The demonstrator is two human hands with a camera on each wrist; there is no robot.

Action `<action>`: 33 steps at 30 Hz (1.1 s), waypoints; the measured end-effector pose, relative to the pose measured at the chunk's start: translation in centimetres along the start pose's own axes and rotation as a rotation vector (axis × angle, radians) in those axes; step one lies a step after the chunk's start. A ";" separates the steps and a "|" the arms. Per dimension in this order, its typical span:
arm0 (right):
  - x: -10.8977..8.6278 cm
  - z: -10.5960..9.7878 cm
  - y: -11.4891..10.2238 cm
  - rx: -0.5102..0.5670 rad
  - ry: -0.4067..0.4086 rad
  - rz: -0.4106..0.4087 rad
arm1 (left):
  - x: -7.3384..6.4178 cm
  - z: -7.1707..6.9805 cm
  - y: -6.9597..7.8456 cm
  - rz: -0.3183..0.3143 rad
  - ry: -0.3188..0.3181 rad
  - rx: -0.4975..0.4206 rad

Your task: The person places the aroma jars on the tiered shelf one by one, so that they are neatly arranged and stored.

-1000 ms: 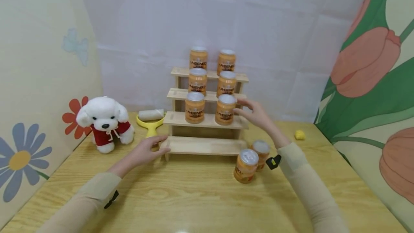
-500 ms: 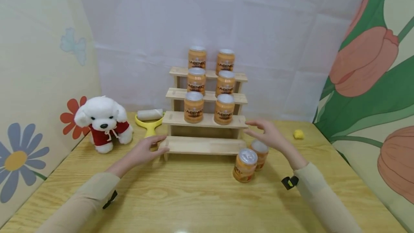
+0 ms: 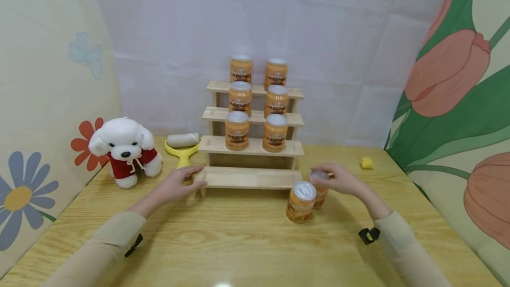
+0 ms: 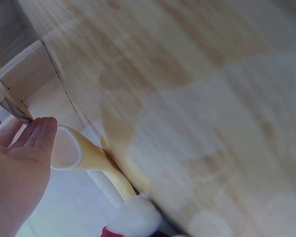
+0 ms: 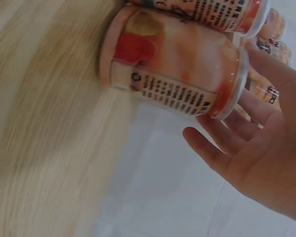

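A tiered wooden display stand [image 3: 251, 178] stands mid-table, with orange cans in pairs on its upper three steps. Thumb and fingers of my left hand [image 3: 177, 185] hold the left end of its lowest step; the left wrist view shows the fingertips [image 4: 47, 123] at the board's corner. On the table by the stand's right end are two upright cans. The nearer can [image 3: 300, 203] stands free of my hands. Around the lid of the rear can [image 5: 172, 64], my right hand [image 3: 342, 180] has its thumb and fingers, partly hiding the top.
Left of the stand sit a white plush dog [image 3: 125, 149] in red and a yellow-handled roller [image 3: 183, 149]. A small yellow object [image 3: 366, 163] lies at the right rear. White cloth [image 3: 179, 56] hangs behind; painted panels border both sides.
My right hand has left the can on the third step, moved right and down, and closed round the rear can's top on the table. The left hand keeps its place at the stand.
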State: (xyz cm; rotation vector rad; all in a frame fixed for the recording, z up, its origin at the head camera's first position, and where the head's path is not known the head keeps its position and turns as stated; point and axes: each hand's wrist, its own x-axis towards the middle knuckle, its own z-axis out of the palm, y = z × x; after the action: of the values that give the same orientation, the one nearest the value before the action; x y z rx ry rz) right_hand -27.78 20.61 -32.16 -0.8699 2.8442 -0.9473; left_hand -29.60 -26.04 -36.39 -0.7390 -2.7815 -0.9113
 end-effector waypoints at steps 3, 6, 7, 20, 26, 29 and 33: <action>-0.2 0.0 0.5 -0.001 0.012 0.022 | 0.0 0.0 -0.1 0.001 0.000 0.003; -0.5 -0.4 0.8 0.004 0.002 0.030 | 0.1 0.0 -0.1 0.004 0.003 0.004; -0.6 -0.5 0.9 0.010 -0.006 0.031 | 0.1 0.0 -0.1 0.005 0.005 0.004; -2.3 -1.3 0.4 -0.011 0.004 0.177 | 0.1 -0.1 -0.1 0.003 -0.010 0.017; -1.8 0.8 -0.9 -0.066 0.133 0.425 | 0.2 -0.1 -0.2 0.009 -0.004 0.012; -1.5 1.5 -1.1 -0.081 0.190 0.412 | 0.2 -0.1 -0.2 0.010 -0.004 0.013; -1.3 1.9 -0.9 -0.124 0.211 0.334 | 0.2 0.0 -0.1 0.006 -0.007 0.013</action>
State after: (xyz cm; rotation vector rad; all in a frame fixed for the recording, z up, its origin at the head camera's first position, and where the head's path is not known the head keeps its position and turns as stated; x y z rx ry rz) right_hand -25.87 19.67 -33.45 -0.2942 3.1134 -0.8731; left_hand -29.82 -26.08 -36.42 -0.7490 -2.7872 -0.8903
